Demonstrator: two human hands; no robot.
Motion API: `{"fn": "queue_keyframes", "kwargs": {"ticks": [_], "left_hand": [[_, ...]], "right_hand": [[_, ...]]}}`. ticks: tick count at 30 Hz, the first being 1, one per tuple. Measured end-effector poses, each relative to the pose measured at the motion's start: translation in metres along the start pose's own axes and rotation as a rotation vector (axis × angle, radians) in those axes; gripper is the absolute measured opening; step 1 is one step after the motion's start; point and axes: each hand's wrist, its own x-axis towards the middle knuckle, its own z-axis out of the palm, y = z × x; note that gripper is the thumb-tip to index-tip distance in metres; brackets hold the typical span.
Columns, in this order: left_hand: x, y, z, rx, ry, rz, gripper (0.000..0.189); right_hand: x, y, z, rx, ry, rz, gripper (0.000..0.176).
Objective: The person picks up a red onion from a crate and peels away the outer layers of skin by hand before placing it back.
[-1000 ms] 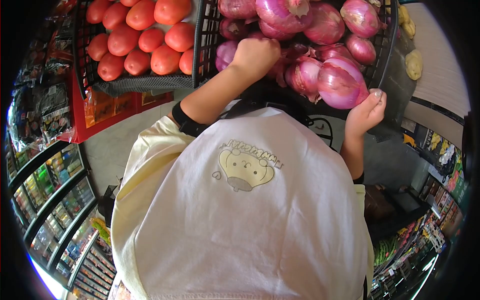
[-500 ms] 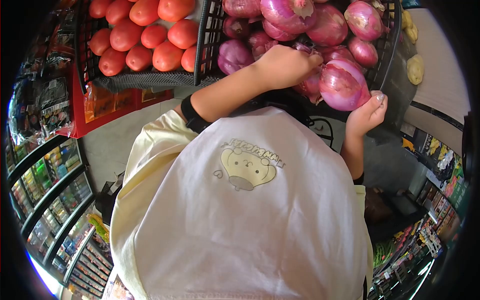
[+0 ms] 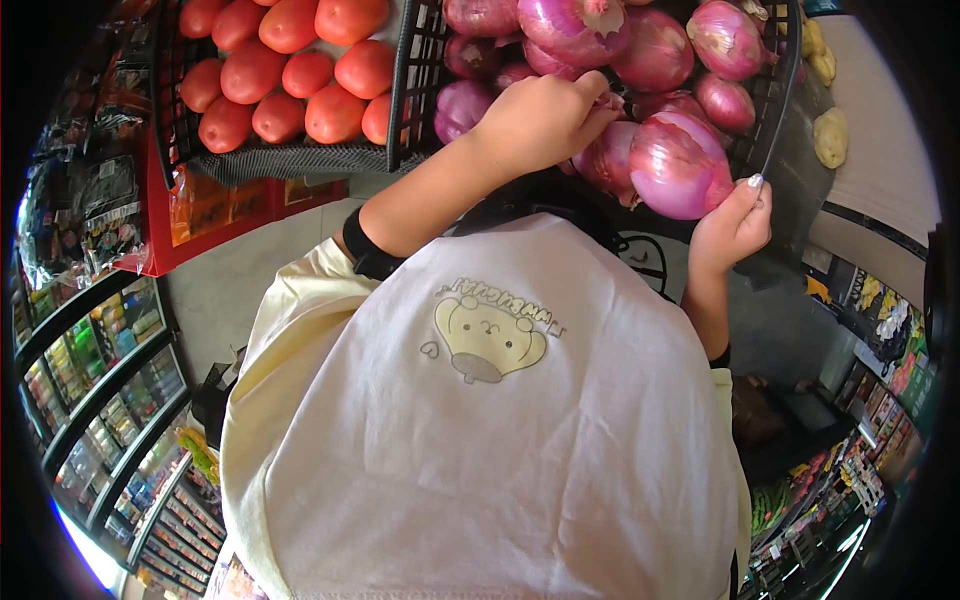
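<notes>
A large red onion [image 3: 680, 165] with partly peeled, glossy skin sits at the front edge of the onion crate. At its right end, my right hand [image 3: 735, 225] pinches the onion's tip between thumb and fingers. My left hand [image 3: 545, 120] is closed just left of it, over the heap, with a scrap of dry onion skin [image 3: 611, 100] showing at its fingertips. Beneath that hand lies another red onion [image 3: 606, 162], touching the large one. More red onions [image 3: 652, 50] are piled behind both hands in the black crate [image 3: 425, 75].
A second black crate to the left holds rows of red tomatoes [image 3: 252, 72]. Potatoes [image 3: 830, 138] lie to the right. Packaged goods [image 3: 105, 190] hang at far left above a red box [image 3: 160, 225]. Store shelves [image 3: 100, 400] curve along the lower left.
My left hand has drawn back to the left, away from the large onion, uncovering more of the onion beside it. The large onion has shifted slightly left; my right hand stays almost in place.
</notes>
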Motion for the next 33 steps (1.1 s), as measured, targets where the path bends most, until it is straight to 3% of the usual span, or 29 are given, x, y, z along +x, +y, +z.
{"fn": "queue_keyframes", "kwargs": {"ticks": [7,18,25,33], "left_hand": [[0.012,0.038,-0.016,-0.239,-0.066,0.075,0.024],[0.011,0.035,-0.007,-0.474,-0.034,0.214,0.012],[0.007,0.025,-0.006,-0.483,-0.027,0.080,0.013],[0.005,0.037,-0.005,-0.287,0.082,0.142,0.021]], "right_hand": [[0.001,-0.024,0.006,-0.094,-0.138,-0.436,0.026],[0.001,-0.032,0.011,-0.120,-0.144,-0.466,0.026],[0.001,-0.032,0.011,-0.121,-0.142,-0.450,0.025],[0.000,-0.031,0.012,-0.113,-0.134,-0.455,0.025]]}}
